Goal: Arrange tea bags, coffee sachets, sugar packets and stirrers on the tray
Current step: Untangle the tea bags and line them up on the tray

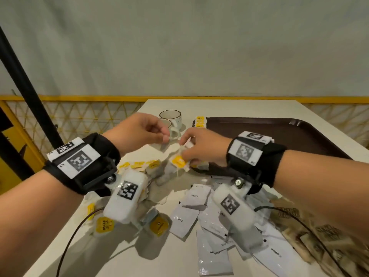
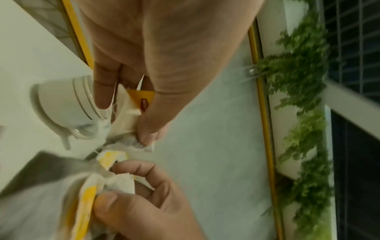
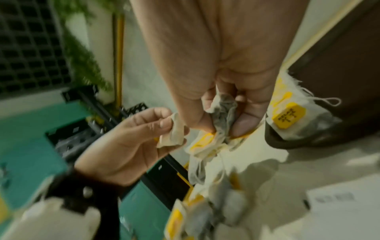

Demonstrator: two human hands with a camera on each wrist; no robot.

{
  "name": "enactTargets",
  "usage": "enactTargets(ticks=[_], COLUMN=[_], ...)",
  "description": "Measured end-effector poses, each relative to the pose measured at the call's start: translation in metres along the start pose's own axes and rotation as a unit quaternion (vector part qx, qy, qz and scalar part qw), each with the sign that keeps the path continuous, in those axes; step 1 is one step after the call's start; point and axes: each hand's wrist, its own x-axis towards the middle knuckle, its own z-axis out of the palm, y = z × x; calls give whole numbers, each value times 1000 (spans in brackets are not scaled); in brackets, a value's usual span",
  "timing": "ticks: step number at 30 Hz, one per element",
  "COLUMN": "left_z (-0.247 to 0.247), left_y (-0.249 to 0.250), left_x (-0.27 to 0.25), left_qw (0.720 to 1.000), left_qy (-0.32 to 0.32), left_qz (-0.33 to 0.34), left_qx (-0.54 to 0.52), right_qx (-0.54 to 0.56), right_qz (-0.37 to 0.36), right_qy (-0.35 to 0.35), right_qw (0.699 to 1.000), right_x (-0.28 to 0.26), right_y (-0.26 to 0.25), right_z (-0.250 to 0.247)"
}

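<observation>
Two hands meet above the white table [image 1: 239,108], each working at a tangle of tea bags. The right hand [image 1: 205,145] has its fingers curled and clamped on a bunch of tea bags [image 1: 178,161] with yellow tags, strings trailing down (motion blur, count unclear). The left hand [image 1: 137,130] pinches a single tea bag [image 3: 172,134] between thumb and fingertips, just beside the right hand's bunch; whether the two are still tangled together I cannot tell. The brown tray [image 1: 289,136] sits on the far right part of the table, with a few tea bags [image 1: 200,121] lying at its near-left corner. More loose tea bags [image 1: 139,164] lie on the table below the left wrist. White coffee sachets [image 1: 191,214] are heaped on the table under the right wrist, off the tray. Brown patterned packets [image 1: 311,234] lie at the right edge (too blurred to read). Two white cups [image 1: 170,118] stand left of the tray, behind the hands. A black pole [image 1: 26,90] leans at the left.
</observation>
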Motion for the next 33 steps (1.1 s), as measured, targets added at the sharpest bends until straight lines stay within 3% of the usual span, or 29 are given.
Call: enactTargets(ticks=[5, 7, 10, 13, 17, 20, 23, 26, 33], left_z=[21, 37, 67, 105, 150, 161, 162, 161, 152], left_y=[28, 38, 54, 63, 69, 70, 64, 59, 53], left_x=[2, 2, 6, 9, 9, 5, -3, -10, -14], left_qw=[979, 955, 909, 885, 886, 883, 873, 873, 895], left_qy=[65, 89, 90, 51, 20, 34, 33, -3, -113], left_qz=[15, 12, 4, -21, -37, -40, -48, -65, -67], left_qx=[-195, -284, -408, -462, -462, -466, -483, -482, -427], right_qx=[262, 374, 537, 614, 641, 631, 588, 467, 350], right_qz=[67, 74, 52, 29, 26, 22, 16, -12, 19], right_qy=[38, 27, 52, 96, 134, 140, 102, 51, 40], right_qw=[962, 924, 840, 783, 755, 762, 802, 882, 936], right_x=[-13, -21, -42, -61, -72, -75, -80, -92, -103], right_y=[2, 9, 21, 36, 60, 67, 70, 75, 87], right_z=[-28, -37, -49, -54, -52, -56, -57, -57, -64])
